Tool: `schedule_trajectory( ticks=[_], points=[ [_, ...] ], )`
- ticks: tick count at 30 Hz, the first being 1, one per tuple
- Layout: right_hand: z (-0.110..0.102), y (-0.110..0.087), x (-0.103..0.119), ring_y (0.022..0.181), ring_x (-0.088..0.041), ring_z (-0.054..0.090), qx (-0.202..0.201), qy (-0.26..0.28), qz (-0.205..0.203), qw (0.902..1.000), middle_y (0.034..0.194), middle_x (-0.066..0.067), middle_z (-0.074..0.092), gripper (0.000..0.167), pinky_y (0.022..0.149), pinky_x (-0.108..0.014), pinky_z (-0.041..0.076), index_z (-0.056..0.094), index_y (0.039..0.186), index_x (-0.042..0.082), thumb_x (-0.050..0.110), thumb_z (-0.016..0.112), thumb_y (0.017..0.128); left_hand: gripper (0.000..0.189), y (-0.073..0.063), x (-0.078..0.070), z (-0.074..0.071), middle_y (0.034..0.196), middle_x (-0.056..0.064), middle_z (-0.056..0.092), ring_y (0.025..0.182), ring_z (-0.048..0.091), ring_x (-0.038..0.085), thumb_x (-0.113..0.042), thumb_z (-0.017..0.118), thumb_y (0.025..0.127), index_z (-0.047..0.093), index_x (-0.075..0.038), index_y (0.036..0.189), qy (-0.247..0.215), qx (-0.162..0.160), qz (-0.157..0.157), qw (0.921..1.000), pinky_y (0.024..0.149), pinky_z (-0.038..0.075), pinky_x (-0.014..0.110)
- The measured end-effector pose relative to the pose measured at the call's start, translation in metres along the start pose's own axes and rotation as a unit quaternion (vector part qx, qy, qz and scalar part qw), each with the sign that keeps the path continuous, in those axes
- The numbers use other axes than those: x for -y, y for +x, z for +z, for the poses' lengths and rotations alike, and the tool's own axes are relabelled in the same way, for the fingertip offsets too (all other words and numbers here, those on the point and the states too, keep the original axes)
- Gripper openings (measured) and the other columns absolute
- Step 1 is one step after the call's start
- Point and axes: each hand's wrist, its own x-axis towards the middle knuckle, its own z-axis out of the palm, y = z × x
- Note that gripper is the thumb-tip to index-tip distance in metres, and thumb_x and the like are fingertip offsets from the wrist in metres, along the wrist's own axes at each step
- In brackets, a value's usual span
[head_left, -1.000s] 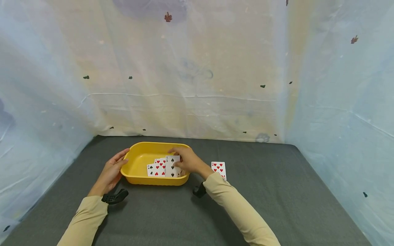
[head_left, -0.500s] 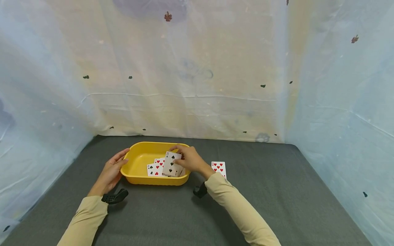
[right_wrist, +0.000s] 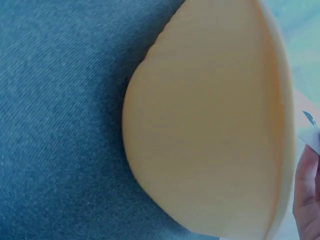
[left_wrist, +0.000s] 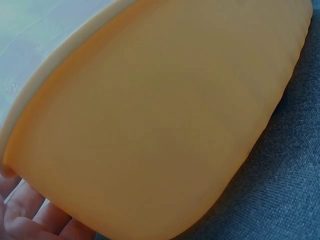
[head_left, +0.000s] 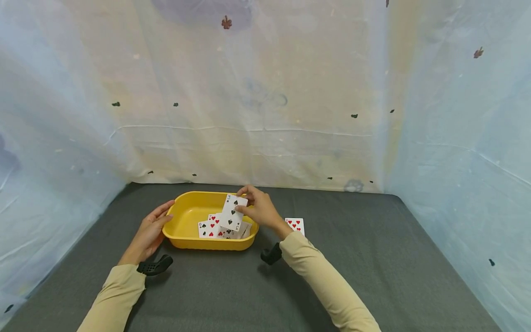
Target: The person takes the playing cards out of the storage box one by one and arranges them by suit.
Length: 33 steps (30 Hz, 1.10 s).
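My right hand (head_left: 262,210) pinches a playing card, the three of spades (head_left: 231,217), between thumb and fingers over the right end of a yellow plastic basin (head_left: 203,243). Beneath it inside the basin lie several more face-up cards, among them a six of spades (head_left: 203,230) and a seven of hearts (head_left: 213,223), partly overlapped. At the basin's left end my left hand (head_left: 149,233) holds the rim, thumb at the edge. The left wrist view shows its curled fingers (left_wrist: 30,212) against the outer wall. In the right wrist view the card's corner (right_wrist: 307,122) peeks past the rim.
A hearts card (head_left: 295,224) lies face up on the grey cloth-covered table (head_left: 215,290), right of the basin and partly behind the right forearm. A patterned pale curtain (head_left: 265,92) surrounds the table at the back and sides.
My right hand has lifted the three of spades up off the other cards and tilted it, uncovering cards beneath. The left hand and basin have stayed in place.
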Motion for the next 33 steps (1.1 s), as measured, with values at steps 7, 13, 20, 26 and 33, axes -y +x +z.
schedule_trajectory(
  ticks=[7, 13, 20, 26, 33],
  points=[
    [-0.004, -0.001, 0.003, 0.068, -0.014, 0.061, -0.030, 0.035, 0.013, 0.9988, 0.090, -0.006, 0.070, 0.027, 0.063, -0.026, 0.055, 0.061, 0.114, 0.006, 0.003, 0.070, 0.089, 0.057, 0.000, 0.001, 0.000, 0.161, 0.013, 0.009, 0.142, 0.020, 0.031, -0.014, 0.042, 0.106, 0.016, -0.010, 0.156, 0.000, 0.003, 0.005, 1.0000, 0.100, 0.042, 0.030],
    [-0.006, -0.003, 0.005, 0.066, -0.013, 0.058, -0.060, 0.074, 0.030, 0.9950, 0.085, -0.005, 0.068, 0.026, 0.063, -0.035, 0.056, 0.065, 0.113, 0.006, 0.002, 0.071, 0.088, 0.057, 0.001, 0.001, -0.001, 0.161, 0.012, 0.008, 0.142, 0.020, 0.031, -0.014, 0.043, 0.105, 0.017, -0.011, 0.157, 0.002, 0.000, 0.005, 1.0000, 0.098, 0.043, 0.028],
    [-0.015, -0.011, 0.008, 0.069, -0.014, 0.058, -0.077, 0.109, 0.030, 0.9906, 0.086, -0.013, 0.065, 0.031, 0.067, -0.044, 0.057, 0.065, 0.119, 0.000, 0.003, 0.070, 0.089, 0.057, 0.000, 0.001, -0.001, 0.161, 0.013, 0.008, 0.143, 0.018, 0.031, -0.012, 0.042, 0.105, 0.017, -0.010, 0.156, -0.007, 0.003, 0.008, 0.9999, 0.101, 0.040, 0.030],
    [-0.028, -0.025, 0.025, 0.069, -0.025, 0.058, -0.079, 0.139, 0.039, 0.9863, 0.082, -0.021, 0.061, 0.034, 0.076, -0.057, 0.053, 0.060, 0.121, -0.005, -0.001, 0.069, 0.088, 0.057, 0.001, 0.001, 0.000, 0.161, 0.012, 0.008, 0.143, 0.018, 0.031, -0.012, 0.042, 0.105, 0.017, -0.011, 0.157, -0.003, 0.002, 0.005, 1.0000, 0.103, 0.037, 0.034],
    [-0.034, -0.034, 0.021, 0.073, -0.018, 0.064, -0.094, 0.162, 0.059, 0.9805, 0.089, -0.015, 0.069, 0.032, 0.069, -0.032, 0.057, 0.057, 0.117, -0.004, -0.001, 0.070, 0.087, 0.057, 0.002, 0.001, 0.000, 0.161, 0.012, 0.008, 0.143, 0.017, 0.030, -0.010, 0.040, 0.105, 0.016, -0.010, 0.157, -0.001, 0.001, 0.005, 1.0000, 0.103, 0.036, 0.034]
  ],
)
